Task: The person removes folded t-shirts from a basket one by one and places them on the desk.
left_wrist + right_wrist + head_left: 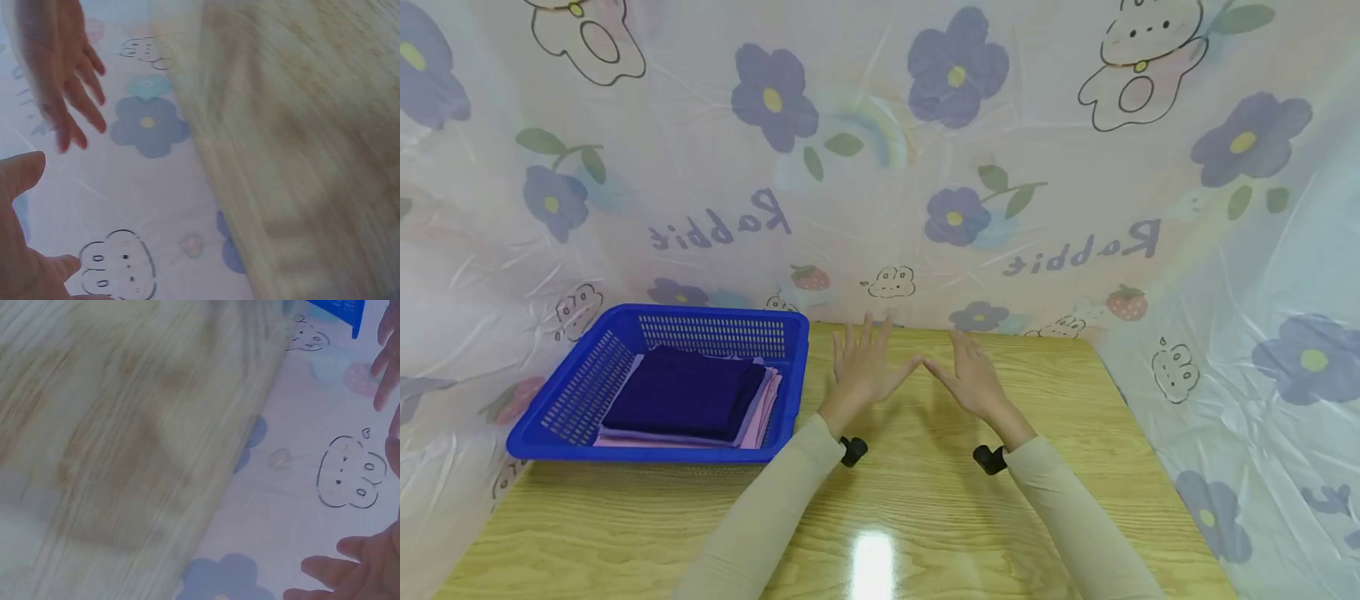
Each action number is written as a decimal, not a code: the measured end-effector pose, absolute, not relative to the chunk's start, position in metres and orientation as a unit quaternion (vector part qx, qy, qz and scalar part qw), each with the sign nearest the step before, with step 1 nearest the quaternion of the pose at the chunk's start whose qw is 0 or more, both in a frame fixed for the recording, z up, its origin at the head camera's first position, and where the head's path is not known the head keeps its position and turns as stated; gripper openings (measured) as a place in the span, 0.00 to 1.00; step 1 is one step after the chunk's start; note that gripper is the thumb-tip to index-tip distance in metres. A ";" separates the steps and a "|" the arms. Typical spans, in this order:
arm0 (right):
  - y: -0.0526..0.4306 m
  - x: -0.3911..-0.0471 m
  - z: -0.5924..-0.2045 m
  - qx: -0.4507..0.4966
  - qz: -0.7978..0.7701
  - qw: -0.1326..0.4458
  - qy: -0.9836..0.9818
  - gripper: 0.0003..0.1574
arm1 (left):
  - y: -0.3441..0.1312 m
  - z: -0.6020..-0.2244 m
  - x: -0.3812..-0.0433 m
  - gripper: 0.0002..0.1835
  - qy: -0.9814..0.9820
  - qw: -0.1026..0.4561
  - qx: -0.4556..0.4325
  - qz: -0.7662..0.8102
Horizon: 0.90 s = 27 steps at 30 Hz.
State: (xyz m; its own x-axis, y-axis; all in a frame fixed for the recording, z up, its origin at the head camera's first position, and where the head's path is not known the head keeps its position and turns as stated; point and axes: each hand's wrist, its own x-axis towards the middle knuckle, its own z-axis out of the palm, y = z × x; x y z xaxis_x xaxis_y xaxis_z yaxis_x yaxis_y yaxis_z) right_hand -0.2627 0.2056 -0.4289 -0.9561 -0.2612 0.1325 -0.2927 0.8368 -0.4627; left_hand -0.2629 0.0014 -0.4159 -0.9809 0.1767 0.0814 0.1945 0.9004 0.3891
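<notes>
We have our left hand (867, 369) and right hand (977, 382) empty, fingers outstretched, above the wooden surface (940, 525); folded cloths (677, 393) lie in a blue basket (640, 453) leftward, nearer the left hand.

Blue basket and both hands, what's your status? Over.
Left hand and right hand: fingers spread, holding nothing. Folded cloths: stacked in blue basket, left of both hands. Nothing seen covering them.

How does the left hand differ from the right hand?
The left hand is nearer the blue basket; the right hand is farther from it. In the head view, the left hand shows broad and fanned, the right hand narrower. Both hold nothing.
</notes>
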 end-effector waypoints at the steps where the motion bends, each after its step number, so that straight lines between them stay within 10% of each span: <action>1: 0.204 -0.263 -0.428 0.148 0.250 0.032 -0.956 0.55 | 0.001 -0.413 -0.262 0.51 -0.974 0.024 -0.097 -0.205; 27: 0.170 -0.265 -0.393 0.187 0.354 -0.001 -0.916 0.49 | -0.013 -0.359 -0.254 0.50 -0.975 0.044 -0.135 -0.169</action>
State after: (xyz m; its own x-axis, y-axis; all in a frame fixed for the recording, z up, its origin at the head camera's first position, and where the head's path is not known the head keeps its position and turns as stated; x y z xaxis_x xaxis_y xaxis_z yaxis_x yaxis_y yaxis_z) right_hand -0.2649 0.1698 -0.3931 -0.9298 -0.3440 0.1309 -0.3426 0.6787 -0.6496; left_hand -0.2536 -0.0130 -0.3591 -0.9596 0.2489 0.1315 0.2787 0.9060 0.3185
